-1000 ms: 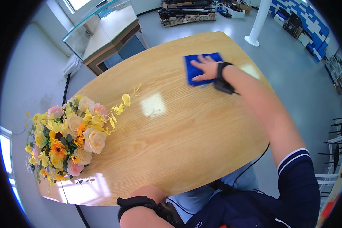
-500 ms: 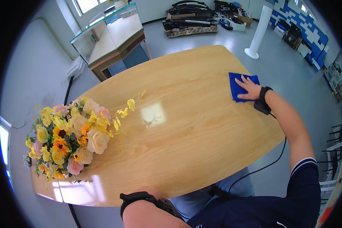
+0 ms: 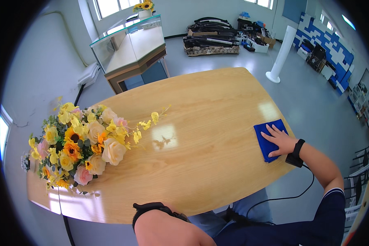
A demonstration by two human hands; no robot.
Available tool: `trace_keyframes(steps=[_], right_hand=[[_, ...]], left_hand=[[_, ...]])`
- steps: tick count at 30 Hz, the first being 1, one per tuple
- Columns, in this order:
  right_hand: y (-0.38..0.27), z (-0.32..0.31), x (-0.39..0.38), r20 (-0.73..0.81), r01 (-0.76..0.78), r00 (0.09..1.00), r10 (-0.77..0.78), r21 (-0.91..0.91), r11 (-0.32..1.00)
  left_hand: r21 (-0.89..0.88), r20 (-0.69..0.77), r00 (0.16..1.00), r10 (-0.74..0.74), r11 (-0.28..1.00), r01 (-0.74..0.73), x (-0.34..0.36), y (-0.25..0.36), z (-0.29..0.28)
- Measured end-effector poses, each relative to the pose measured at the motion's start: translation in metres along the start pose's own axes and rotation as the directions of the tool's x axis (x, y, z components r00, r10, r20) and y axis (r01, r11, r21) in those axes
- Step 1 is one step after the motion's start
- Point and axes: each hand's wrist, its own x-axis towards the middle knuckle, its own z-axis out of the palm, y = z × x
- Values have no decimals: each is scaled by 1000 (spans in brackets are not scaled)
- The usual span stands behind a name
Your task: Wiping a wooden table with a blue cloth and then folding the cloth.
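Flat on a folded blue cloth [image 3: 263, 143] rests my right hand [image 3: 282, 142], its fingers stretched and spread. The cloth lies against the light wood tabletop [image 3: 209, 119], close to its right edge. Around my right wrist is a black band with a small black box, and a cable runs from it toward my body. My left forearm [image 3: 164, 227] comes in at the lower edge, with a black strap at the wrist by the table's near edge. The fingers of my left hand are hidden.
A large arrangement of yellow, orange, cream and pink flowers [image 3: 80, 143] sits on the left of the table, one yellow sprig reaching toward the middle. Beyond stand a glass-topped display counter [image 3: 131, 51], a white column [image 3: 281, 57] and a pile of black gear [image 3: 211, 37].
My right hand has slid the blue cloth along the table's right side, toward me. My view has tilted up a little. The left forearm stays near the table's front edge.
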Motion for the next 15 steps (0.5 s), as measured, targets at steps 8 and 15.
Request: trace_keyframes(steps=[8, 15], right_hand=[[-71, -21, 35, -67, 187, 980, -189, -33, 982], [-179, -43, 99, -118, 471, 867, -484, -125, 873]], left_hand=[[-38, -13, 1000, -5, 999, 4, 1, 3, 0], [-2, 37, 999, 27, 1000, -27, 1, 1, -5]])
